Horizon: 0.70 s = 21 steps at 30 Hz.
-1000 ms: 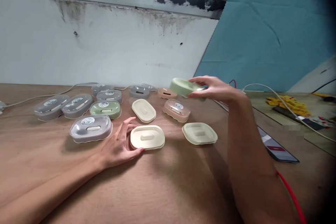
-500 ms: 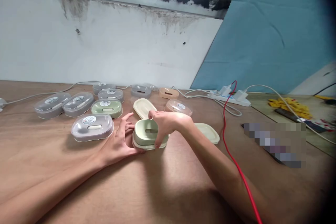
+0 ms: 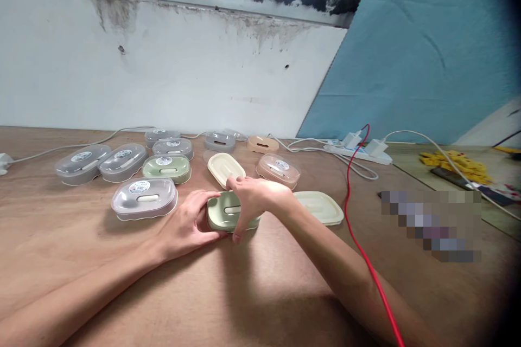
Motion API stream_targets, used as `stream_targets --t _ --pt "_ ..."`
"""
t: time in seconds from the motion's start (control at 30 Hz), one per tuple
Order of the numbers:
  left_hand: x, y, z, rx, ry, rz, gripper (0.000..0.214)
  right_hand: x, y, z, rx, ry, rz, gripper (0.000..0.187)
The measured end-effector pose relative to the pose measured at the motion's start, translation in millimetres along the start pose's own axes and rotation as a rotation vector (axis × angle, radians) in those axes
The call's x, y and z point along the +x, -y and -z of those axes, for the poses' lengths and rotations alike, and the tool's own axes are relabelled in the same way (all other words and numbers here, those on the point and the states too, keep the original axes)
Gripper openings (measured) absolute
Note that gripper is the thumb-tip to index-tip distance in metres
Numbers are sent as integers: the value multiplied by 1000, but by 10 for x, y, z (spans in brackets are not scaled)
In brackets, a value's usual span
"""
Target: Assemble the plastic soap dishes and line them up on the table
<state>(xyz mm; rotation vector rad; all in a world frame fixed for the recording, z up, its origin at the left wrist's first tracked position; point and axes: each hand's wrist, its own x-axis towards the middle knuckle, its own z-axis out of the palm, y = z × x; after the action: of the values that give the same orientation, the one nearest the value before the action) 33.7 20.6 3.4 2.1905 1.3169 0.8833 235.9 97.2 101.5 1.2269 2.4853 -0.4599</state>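
A green soap box [image 3: 223, 217] with a slot in its top lies flat on the table in front of me. My left hand [image 3: 194, 220] curls round its left end, fingertips behind and thumb at the near edge. From above, my right hand [image 3: 254, 199] grips across the right part, thumb at the near side, and hides much of that end. A pale strip shows through the slot. Just behind is a cream tray [image 3: 226, 169], and a pale green tray [image 3: 321, 207] lies right of my right wrist. A lilac soap box [image 3: 144, 198] with a round label sits left of my left hand.
Several grey soap boxes [image 3: 122, 161] and a labelled green one [image 3: 173, 168] stand at the back left. Behind my right hand are a pink box [image 3: 279, 169] and an orange piece [image 3: 262, 144]. A red cable [image 3: 368, 255] crosses my right forearm near a power strip [image 3: 358, 153].
The green top has come down lower over its pale base, and the pale strip now fills its slot. My left fingers have closed in against the box's left end.
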Motion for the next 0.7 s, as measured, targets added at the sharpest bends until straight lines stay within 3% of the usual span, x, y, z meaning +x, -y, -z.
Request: stream_targets --t 0.1,0.2,0.27,0.33,0.47,0.7 --pt "-15 -7 -13 -10 -8 46 77 63 -201 147 140 -148 -2 100" --pt "-19 -19 -24 -11 -4 65 79 330 -410 292 118 -516 -61 58" --pt "-12 -26 -27 -12 4 71 79 605 -519 347 45 -689 -170 45" --pt "-4 -30 -27 -2 11 71 79 891 -608 370 11 -730 -214 36" --pt "-2 -28 -21 13 17 62 80 1302 -778 380 -58 -739 -276 41" --pt "-1 -34 -18 18 11 58 81 1502 -947 356 -98 -655 -318 37"
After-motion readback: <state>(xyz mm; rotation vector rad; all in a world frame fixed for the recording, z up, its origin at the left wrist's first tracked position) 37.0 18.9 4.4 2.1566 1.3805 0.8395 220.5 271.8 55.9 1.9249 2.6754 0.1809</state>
